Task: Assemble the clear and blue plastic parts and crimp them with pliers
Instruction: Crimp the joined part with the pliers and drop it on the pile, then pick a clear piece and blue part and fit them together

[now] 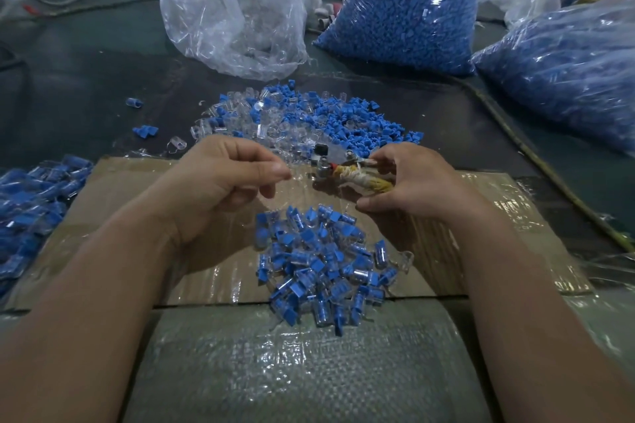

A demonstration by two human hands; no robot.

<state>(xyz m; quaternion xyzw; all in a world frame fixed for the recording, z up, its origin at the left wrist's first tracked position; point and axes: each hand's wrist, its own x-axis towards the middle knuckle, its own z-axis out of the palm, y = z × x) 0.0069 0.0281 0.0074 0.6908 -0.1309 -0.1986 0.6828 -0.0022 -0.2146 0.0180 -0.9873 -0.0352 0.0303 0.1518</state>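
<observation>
Pliers with rag-wrapped handles sit gripped in the right hand, nose toward the left hand, whose thumb and forefinger press together; whether on a part cannot be told. Loose blue and clear plastic parts, heaped just beyond both hands, look light, hard and slick, best pinched across the sides.

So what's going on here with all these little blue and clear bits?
A person is putting small parts together by hand. The right hand grips cloth-wrapped metal pliers; the left hand pinches what looks like a small clear piece beside their jaws. A heap of joined blue-and-clear plastic pieces lies on the brown cardboard sheet; loose parts lie beyond.
</observation>
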